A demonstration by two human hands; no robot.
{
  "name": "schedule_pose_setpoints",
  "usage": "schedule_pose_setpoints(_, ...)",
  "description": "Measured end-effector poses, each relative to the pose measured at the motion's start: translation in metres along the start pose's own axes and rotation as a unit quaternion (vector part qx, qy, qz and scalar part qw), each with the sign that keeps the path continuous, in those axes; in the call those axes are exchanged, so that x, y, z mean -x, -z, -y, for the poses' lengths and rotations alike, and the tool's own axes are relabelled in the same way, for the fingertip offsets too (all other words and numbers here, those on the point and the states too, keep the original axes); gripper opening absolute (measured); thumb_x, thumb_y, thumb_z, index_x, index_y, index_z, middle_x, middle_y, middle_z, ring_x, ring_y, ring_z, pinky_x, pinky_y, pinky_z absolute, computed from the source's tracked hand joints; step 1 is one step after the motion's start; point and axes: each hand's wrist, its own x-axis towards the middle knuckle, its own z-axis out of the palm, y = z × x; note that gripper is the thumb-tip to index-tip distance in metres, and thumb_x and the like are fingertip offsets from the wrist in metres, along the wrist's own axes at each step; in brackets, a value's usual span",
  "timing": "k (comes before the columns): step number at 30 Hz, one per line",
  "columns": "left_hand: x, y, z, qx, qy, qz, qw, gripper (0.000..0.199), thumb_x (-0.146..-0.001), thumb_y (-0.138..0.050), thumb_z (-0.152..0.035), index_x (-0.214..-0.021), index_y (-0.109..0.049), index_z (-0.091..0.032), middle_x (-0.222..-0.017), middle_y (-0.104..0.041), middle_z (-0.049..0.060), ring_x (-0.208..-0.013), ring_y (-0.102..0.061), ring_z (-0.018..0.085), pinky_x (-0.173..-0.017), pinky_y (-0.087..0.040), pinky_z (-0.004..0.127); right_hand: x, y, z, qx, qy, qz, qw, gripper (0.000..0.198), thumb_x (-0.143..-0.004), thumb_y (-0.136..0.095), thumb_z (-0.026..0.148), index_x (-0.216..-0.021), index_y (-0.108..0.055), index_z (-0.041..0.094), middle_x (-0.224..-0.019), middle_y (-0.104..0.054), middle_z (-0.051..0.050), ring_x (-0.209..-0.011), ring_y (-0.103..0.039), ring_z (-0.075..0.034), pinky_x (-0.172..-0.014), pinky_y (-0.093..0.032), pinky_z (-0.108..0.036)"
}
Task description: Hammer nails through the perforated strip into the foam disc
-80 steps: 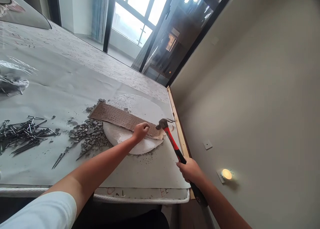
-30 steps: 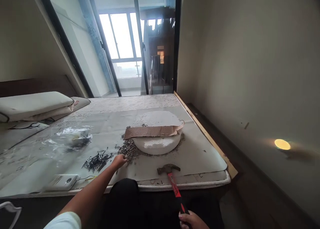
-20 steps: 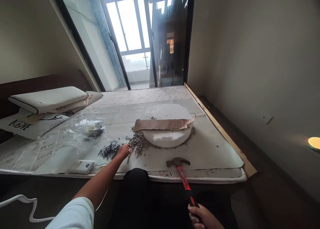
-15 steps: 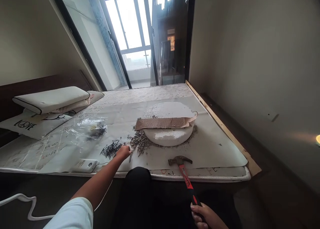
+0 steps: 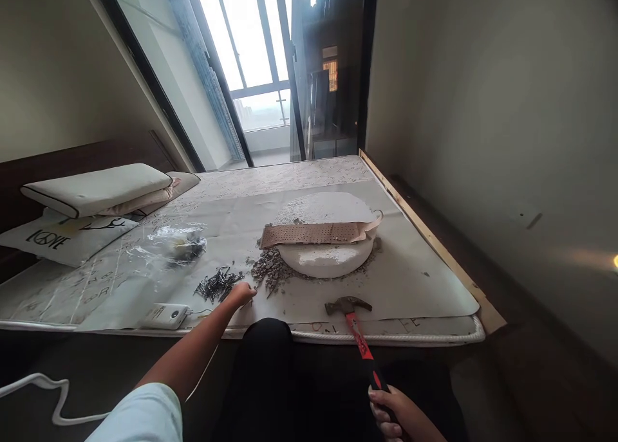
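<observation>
My right hand is wrapped round the black grip of a claw hammer with a red shaft. The hammer's head lies over the near edge of the bed. My left hand is closed in a pinch low over the sheet, a thin dark nail showing at its fingertips. Just left of it lies a loose pile of dark nails. Beyond the hands a round white block rests on the sheet, with a brown perforated strip across its top. Grey rubble is scattered at the block's left side.
A pale sheet covers part of the mattress. A clear plastic bag and a white box with a cable lie to the left. Pillows stack at the far left. A wooden rail borders the right side.
My left hand has shifted very slightly right, staying pinched by the nails. The view has tilted a little. The hammer stays in my right hand, almost unmoved.
</observation>
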Motion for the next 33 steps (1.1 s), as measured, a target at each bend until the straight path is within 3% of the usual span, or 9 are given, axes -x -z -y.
schedule_pose_setpoints(6,0.011,0.008,-0.019,0.145,0.027,0.020,0.989,0.015,-0.068,-0.055,-0.029,-0.063,-0.048,-0.016,-0.061,-0.059,0.002,-0.046,-0.049,0.008,-0.044,-0.035,0.019,0.001,0.000,0.000,-0.003,0.000,-0.001,1.000,0.041,-0.063,-0.066,0.048,-0.071,-0.036,0.021,-0.047,-0.041,0.011,-0.028,-0.027,-0.001,-0.028,-0.022,-0.015)
schedule_pose_setpoints(10,0.017,0.019,-0.046,0.330,-0.026,0.065,0.941,0.020,-0.069,-0.061,-0.032,-0.074,-0.052,-0.015,-0.067,-0.060,0.002,-0.048,-0.050,0.007,-0.044,-0.037,0.018,0.004,-0.003,0.007,-0.009,0.000,-0.004,1.000,0.033,-0.068,-0.062,0.042,-0.073,-0.037,0.020,-0.049,-0.042,0.010,-0.029,-0.028,0.000,-0.030,-0.023,-0.015)
schedule_pose_setpoints(12,0.017,0.025,-0.065,0.395,-0.045,0.083,0.914,0.021,-0.069,-0.064,-0.032,-0.076,-0.057,-0.014,-0.069,-0.062,0.004,-0.053,-0.055,0.009,-0.047,-0.042,0.020,0.006,-0.006,0.012,-0.012,0.003,-0.003,1.000,0.030,-0.069,-0.060,0.039,-0.074,-0.037,0.020,-0.050,-0.042,0.010,-0.030,-0.028,-0.001,-0.031,-0.023,-0.015)
schedule_pose_setpoints(16,0.015,0.036,-0.114,0.427,-0.075,0.119,0.893,0.021,-0.074,-0.064,-0.031,-0.087,-0.064,-0.013,-0.075,-0.066,0.008,-0.068,-0.063,0.014,-0.059,-0.052,0.024,0.013,-0.014,0.024,-0.020,0.001,-0.018,1.000,0.027,-0.066,-0.059,0.035,-0.074,-0.037,0.020,-0.052,-0.042,0.009,-0.032,-0.029,-0.001,-0.032,-0.023,-0.016)
schedule_pose_setpoints(21,0.016,0.035,-0.184,0.471,-0.129,0.182,0.853,0.023,-0.073,-0.068,-0.018,-0.094,-0.067,-0.012,-0.096,-0.068,0.012,-0.092,-0.064,0.020,-0.079,-0.054,0.028,0.017,-0.023,0.035,-0.044,0.020,-0.016,0.999,0.025,-0.062,-0.060,0.030,-0.072,-0.040,0.019,-0.051,-0.040,0.009,-0.033,-0.028,0.000,-0.035,-0.014,-0.014)
schedule_pose_setpoints(24,0.010,0.030,-0.225,0.457,-0.151,0.180,0.858,0.024,-0.074,-0.067,-0.019,-0.097,-0.067,-0.011,-0.100,-0.067,0.014,-0.094,-0.064,0.021,-0.080,-0.054,0.029,0.009,-0.019,0.031,-0.060,0.055,-0.015,0.997,0.024,-0.059,-0.061,0.026,-0.069,-0.042,0.017,-0.051,-0.039,0.008,-0.038,-0.032,0.000,-0.037,-0.012,-0.014)
schedule_pose_setpoints(28,-0.007,0.018,-0.274,0.442,-0.184,0.168,0.862,0.026,-0.074,-0.068,-0.030,-0.089,-0.068,-0.008,-0.083,-0.067,0.013,-0.074,-0.063,0.015,-0.070,-0.053,0.027,-0.004,-0.006,0.026,0.016,0.104,-0.021,0.994,0.018,-0.063,-0.062,0.025,-0.063,-0.047,0.015,-0.049,-0.044,0.005,-0.042,-0.039,-0.003,-0.041,-0.021,-0.015)
schedule_pose_setpoints(31,-0.024,0.005,-0.303,0.407,-0.219,0.151,0.874,0.034,-0.069,-0.070,-0.039,-0.081,-0.067,-0.007,-0.071,-0.065,0.010,-0.064,-0.060,0.013,-0.064,-0.051,0.027,-0.011,0.001,0.030,0.054,0.097,-0.053,0.992,0.014,-0.067,-0.065,0.019,-0.063,-0.053,0.013,-0.052,-0.048,0.004,-0.046,-0.043,-0.004,-0.046,-0.029,-0.015)
schedule_pose_setpoints(33,-0.035,-0.006,-0.315,0.354,-0.239,0.111,0.897,0.036,-0.066,-0.070,-0.044,-0.074,-0.066,-0.009,-0.063,-0.063,0.006,-0.058,-0.058,0.012,-0.058,-0.048,0.026,-0.012,0.004,0.034,0.047,0.069,-0.045,0.996,0.011,-0.071,-0.066,0.016,-0.067,-0.056,0.013,-0.058,-0.053,0.002,-0.053,-0.050,-0.007,-0.050,-0.036,-0.017)
